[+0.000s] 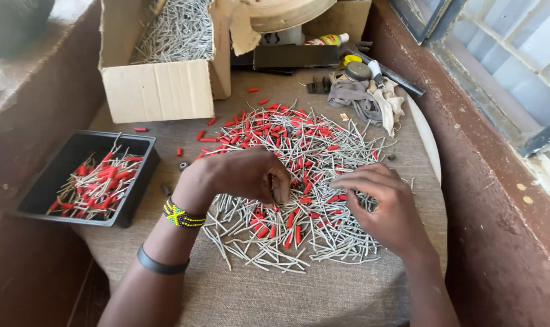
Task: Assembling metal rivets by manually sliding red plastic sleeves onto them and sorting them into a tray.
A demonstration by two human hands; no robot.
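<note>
Left hand curled knuckles-up, fingertips pinched on something too small to identify. Right hand loosely curled, fingertips in the spread heap of thin grey metal pins and short red plastic sleeves on the table; grip unclear.

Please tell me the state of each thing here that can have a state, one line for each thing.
Brown cardboard box: open, holding thin metal pins.
Black plastic tray: partly filled with pins carrying red sleeves.
Heap of metal pins and red tubes: spread loose on the mat.
Left hand: curled, pinching something small.
Right hand: fingers down on the heap.
Grey cloth: crumpled.
</note>
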